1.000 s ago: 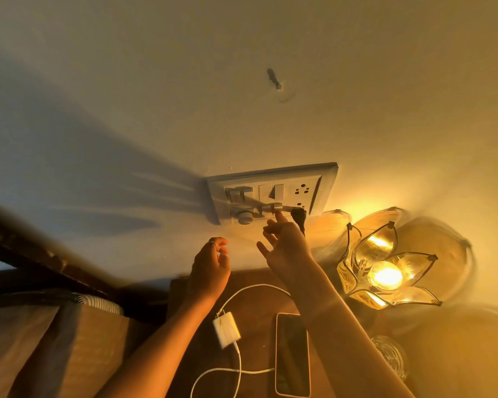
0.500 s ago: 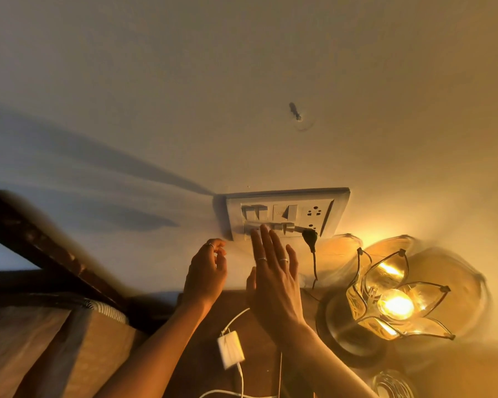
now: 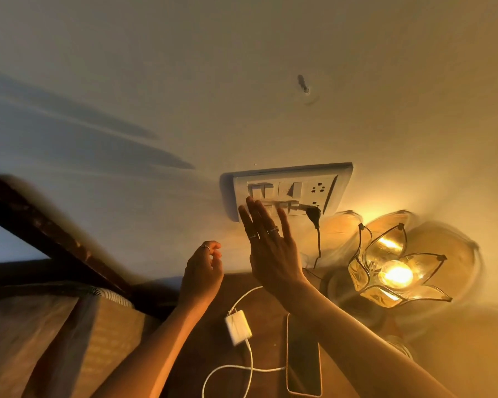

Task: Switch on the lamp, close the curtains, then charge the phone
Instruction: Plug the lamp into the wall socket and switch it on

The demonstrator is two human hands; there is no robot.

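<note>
A lit flower-shaped glass lamp (image 3: 394,275) glows at the right, its black plug (image 3: 313,214) in the wall switch panel (image 3: 314,188). My right hand (image 3: 270,248) is flat and open, its fingertips over the panel's lower left switches. My left hand (image 3: 203,272) hovers below, fingers loosely curled around nothing. On the dark wooden bedside table (image 3: 207,349) lie a white charger adapter (image 3: 237,327) with its white cable (image 3: 242,369) running into a phone (image 3: 304,357) that lies screen up.
A bed with a beige pillow (image 3: 69,340) and dark wooden headboard (image 3: 55,234) fills the lower left. A nail (image 3: 302,83) sticks out of the wall above the panel. A small glass object (image 3: 400,344) sits beneath the lamp.
My right hand has gone from fingers pinched near the black plug to a flat open palm over the left switches. The view has shifted slightly. My left hand has barely moved.
</note>
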